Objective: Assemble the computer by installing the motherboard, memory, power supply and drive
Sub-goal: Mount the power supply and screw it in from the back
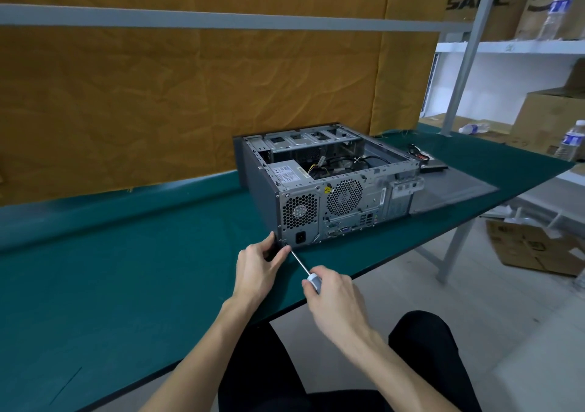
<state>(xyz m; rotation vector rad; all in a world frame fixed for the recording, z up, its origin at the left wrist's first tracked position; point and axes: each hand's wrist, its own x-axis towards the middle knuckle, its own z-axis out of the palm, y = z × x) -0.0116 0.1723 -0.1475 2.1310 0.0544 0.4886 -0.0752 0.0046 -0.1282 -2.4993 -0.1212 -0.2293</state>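
An open grey computer case (pixel 258 186) lies on its side on the green table (pixel 126 269), rear panel facing me. The power supply (pixel 292 174) sits inside at the near left corner, with cables behind it. My right hand (pixel 332 297) grips a screwdriver (pixel 300 264) whose tip meets the lower left corner of the rear panel. My left hand (pixel 258 267) pinches at that same corner, fingers against the case edge beside the tip. Whether a screw is under the tip is too small to tell.
The case's side panel (pixel 456 190) lies flat to the right of the case, with a dark drive and cables (pixel 430 163) behind it. Shelves with cardboard boxes and water bottles (pixel 571 141) stand at the right. A yellow cloth hangs behind the table.
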